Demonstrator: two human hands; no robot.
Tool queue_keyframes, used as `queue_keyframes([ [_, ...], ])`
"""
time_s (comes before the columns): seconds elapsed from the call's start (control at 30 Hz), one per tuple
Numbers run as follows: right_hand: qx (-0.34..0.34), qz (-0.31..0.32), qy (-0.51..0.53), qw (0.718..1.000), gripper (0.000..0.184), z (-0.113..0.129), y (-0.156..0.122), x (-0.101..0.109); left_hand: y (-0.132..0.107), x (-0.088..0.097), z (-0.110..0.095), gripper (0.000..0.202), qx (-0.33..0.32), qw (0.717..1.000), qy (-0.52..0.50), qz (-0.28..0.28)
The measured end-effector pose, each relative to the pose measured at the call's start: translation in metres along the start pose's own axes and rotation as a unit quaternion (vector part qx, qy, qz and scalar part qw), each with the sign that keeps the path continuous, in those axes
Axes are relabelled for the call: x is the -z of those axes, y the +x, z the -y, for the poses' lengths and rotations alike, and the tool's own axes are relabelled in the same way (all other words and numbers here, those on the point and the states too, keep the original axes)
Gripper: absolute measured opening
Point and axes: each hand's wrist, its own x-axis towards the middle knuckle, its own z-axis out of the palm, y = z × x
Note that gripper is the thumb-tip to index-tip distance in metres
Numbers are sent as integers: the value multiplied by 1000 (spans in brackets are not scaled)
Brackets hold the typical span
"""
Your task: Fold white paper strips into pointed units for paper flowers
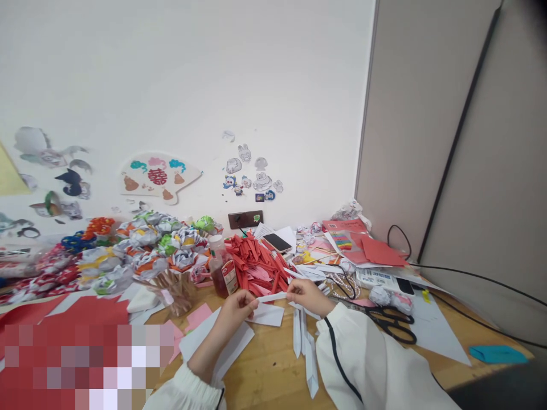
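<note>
A narrow folded strip of white paper (272, 297) is stretched between my two hands above the wooden table. My left hand (237, 312) pinches its left end, and my right hand (308, 296) pinches the right end. Below the strip lies a white paper piece (269, 315), and a larger white sheet (233, 347) sits under my left forearm. Several folded white paper strips (304, 341) lie beside my right wrist. Behind my hands is a heap of folded red paper strips (258, 262).
Black-handled scissors (391, 322) lie right of my right sleeve. A bottle of dark red liquid (219, 273) stands behind my left hand, near a bundle of brown sticks (173, 290). Crumpled paper balls (149, 242) fill the back left. A phone (277, 243) rests near the wall.
</note>
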Motion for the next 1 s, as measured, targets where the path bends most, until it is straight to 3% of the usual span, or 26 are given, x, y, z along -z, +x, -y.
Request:
queue_keyframes([
  [0.3, -20, -7, 26, 999, 21, 5, 1, 4, 1, -1, -7, 31, 23, 999, -26, -30],
  [0.5, 14, -39, -24, 999, 17, 3, 1, 4, 1, -2, -4, 32, 4, 999, -22, -48],
  [0.73, 0, -13, -3, 1000, 19, 1, 1, 5, 4, 0, -1, 35, 11, 998, -32, -60],
  [0.87, 18, -76, -38, 996, 14, 2, 3, 6, 4, -1, 0, 31, 20, 999, 11, -26],
  [1.0, -16, -219, -31, 975, 17, 1, 5, 18, 0, -1, 1, 19, -22, 990, 139, -20],
])
